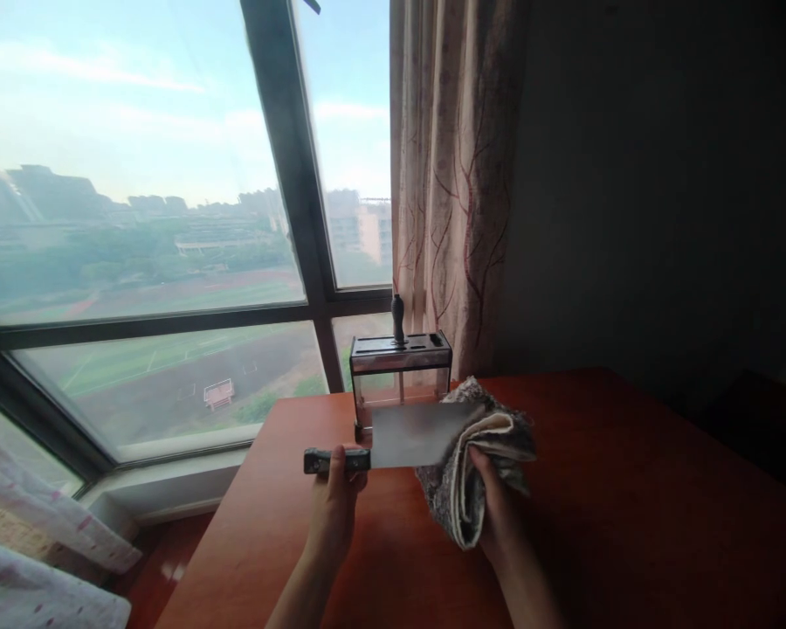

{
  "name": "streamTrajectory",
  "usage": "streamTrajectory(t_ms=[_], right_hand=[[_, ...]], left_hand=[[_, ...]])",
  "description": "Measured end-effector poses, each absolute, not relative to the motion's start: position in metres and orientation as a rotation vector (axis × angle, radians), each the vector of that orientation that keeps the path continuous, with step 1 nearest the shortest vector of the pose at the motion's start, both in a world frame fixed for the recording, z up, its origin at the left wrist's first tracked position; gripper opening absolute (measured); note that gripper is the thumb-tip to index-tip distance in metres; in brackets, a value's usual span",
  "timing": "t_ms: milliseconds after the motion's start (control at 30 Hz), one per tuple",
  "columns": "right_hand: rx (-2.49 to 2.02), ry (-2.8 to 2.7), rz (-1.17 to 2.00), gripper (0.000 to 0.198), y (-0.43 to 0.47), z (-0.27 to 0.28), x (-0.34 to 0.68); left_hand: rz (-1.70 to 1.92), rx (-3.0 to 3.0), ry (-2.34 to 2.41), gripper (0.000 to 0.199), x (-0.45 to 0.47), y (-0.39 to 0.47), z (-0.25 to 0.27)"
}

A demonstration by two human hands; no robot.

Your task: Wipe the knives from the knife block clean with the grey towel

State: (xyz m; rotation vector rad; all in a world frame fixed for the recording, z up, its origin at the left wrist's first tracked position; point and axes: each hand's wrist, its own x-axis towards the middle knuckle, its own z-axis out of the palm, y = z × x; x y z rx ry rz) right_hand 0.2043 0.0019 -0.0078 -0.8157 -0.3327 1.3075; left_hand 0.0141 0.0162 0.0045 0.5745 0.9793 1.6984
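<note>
A cleaver [406, 434] with a broad grey blade is held level above the table, its dark handle to the left. My left hand [336, 498] is closed around that handle, thumb on the near side. In my right hand [491, 498] is a folded grey cloth [462, 489] with pale edges, gripped by thumb and fingers. The cloth wraps over the right end of the blade and hides it. Behind the cleaver stands a knife block [401, 358] with clear sides and a slotted top, one dark handle sticking up from it.
Underneath is a reddish-brown wooden table [249, 542]. A large window [137, 262] lies to the left and ahead, with a patterned curtain [455, 175] at its right. Another light curtain [39, 577] hangs at the lower left. The wall on the right is dark.
</note>
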Motion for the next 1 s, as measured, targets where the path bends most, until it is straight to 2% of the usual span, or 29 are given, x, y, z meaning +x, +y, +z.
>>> streamTrajectory(t_ms=[200,367,667,1000], right_hand=[[-1.023,-0.572,1.370,0.042,-0.005,-0.011,0.206],[-0.972,-0.762,1.335,0.043,-0.010,-0.004,0.209],[-0.923,-0.537,1.651,0.036,-0.015,0.003,0.209],[-0.786,-0.360,1.533,0.034,-0.008,0.002,0.209]], left_hand=[[1.718,0.502,1.024,0.033,-0.007,0.022,0.012],[1.799,0.455,1.050,0.028,-0.015,0.023,0.018],[1.826,0.520,1.116,0.029,-0.021,0.021,0.022],[1.729,0.636,1.116,0.034,-0.010,0.017,0.014]])
